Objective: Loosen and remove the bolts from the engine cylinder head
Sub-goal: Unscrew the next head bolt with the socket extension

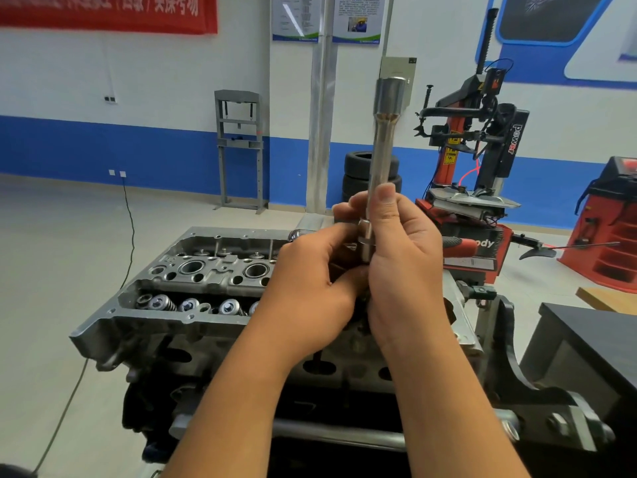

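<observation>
The grey cylinder head [193, 270] sits on an engine stand in front of me, its valve springs and round plug wells showing on the left half. Above its right half I hold a long steel extension bar with a socket [382, 146] upright, the wide socket end pointing up. My right hand [403, 257] grips the bar's lower shaft. My left hand [310, 281] curls around the bar's bottom end, where a ratchet head seems partly hidden between my palms. A red-and-black tool handle [460, 246] sticks out to the right behind my right hand. No loose bolts are visible.
A black workbench [593, 339] stands at the right. Behind it stand a red tyre changer [482, 139] and a red wheel balancer [610, 232]. Stacked tyres [355, 174], a grey shop press [239, 146] and a floor cable [127, 219] lie further back.
</observation>
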